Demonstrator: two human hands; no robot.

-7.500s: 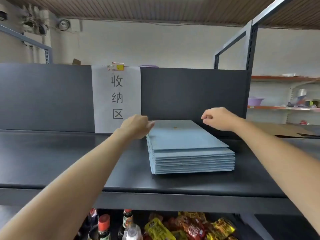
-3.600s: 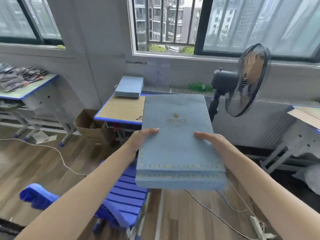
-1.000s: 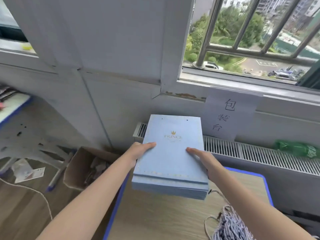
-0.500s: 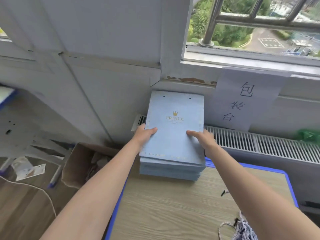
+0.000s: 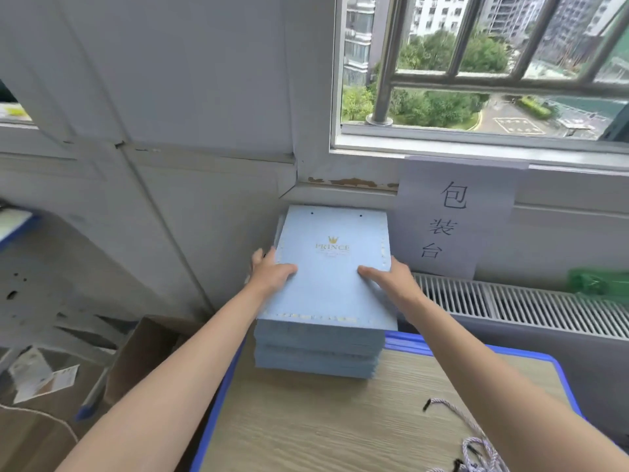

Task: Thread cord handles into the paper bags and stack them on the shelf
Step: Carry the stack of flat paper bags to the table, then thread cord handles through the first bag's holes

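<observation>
A stack of flat light-blue paper bags with a gold "PRINCE" crown print lies at the far left corner of the wooden desk, against the wall. Two punched holes show at the top bag's far edge. My left hand grips the stack's left side, thumb on top. My right hand holds the right side, fingers flat on the top bag. A bundle of blue-and-white cord handles with black tips lies at the desk's near right.
The desk has a blue rim. A paper sign hangs on the wall under the window, above a radiator grille. An open cardboard box stands on the floor at the left. A green bottle lies on the radiator.
I carried the stack from the dark shelf across the room to this desk. In the last second it came down onto the desk's far corner and slid toward the wall; both hands stay on it.
</observation>
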